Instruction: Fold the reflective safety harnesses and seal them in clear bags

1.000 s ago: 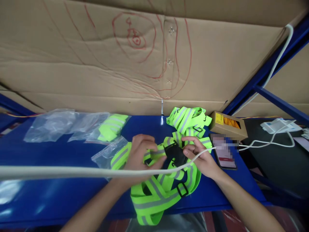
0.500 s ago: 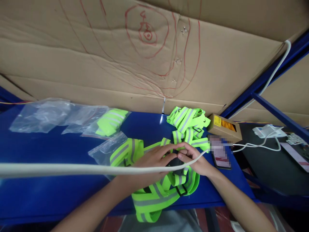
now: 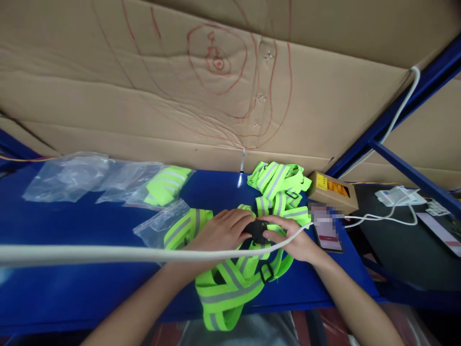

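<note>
A neon-green reflective strap vest (image 3: 230, 288) lies bunched on the blue table (image 3: 90, 283), its lower loop hanging over the front edge. My left hand (image 3: 219, 233) rests on its upper straps, fingers curled onto a black buckle (image 3: 256, 230). My right hand (image 3: 293, 240) pinches the same buckle from the right side. A white cable (image 3: 108, 253) runs across in front of both wrists.
More green reflective straps (image 3: 277, 185) are piled behind the hands. A bagged vest (image 3: 163, 185) and empty clear bags (image 3: 68, 175) lie at the left. A phone (image 3: 326, 233) and a small cardboard box (image 3: 333, 192) sit at the right. A cardboard wall (image 3: 180, 96) stands behind.
Both hands lowered the buckle and straps onto the table and now press on them. The left hand's fingers moved from a raised grip to lying over the straps.
</note>
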A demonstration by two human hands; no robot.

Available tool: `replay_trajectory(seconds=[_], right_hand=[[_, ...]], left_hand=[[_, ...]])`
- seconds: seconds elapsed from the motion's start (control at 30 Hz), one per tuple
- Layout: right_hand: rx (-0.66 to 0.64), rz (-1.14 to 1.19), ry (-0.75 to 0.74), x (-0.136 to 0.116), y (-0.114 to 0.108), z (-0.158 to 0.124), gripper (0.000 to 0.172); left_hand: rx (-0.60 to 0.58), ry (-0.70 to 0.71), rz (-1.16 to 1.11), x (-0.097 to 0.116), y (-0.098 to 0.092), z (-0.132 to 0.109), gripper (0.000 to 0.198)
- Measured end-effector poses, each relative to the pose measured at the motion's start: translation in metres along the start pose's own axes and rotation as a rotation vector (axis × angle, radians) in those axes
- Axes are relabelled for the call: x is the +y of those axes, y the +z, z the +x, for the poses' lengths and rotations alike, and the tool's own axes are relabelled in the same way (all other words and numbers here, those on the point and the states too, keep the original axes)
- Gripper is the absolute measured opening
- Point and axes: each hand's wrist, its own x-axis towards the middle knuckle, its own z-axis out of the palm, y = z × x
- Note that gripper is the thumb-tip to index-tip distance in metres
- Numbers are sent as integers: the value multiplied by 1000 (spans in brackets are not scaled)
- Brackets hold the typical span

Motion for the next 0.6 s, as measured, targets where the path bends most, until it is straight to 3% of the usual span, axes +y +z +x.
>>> replay_trajectory(seconds=[0.23, 0.37, 0.6], right_hand=[[35, 45, -18, 5, 0, 3, 34], [15, 102, 3, 10, 1, 4, 35], [-11, 135, 31, 9, 5, 4, 34]], left_hand=[[42, -35, 30, -2, 13, -2, 31], [-6, -37, -8, -3, 8, -1, 32], [-91, -45, 138, 3, 0, -3, 25]])
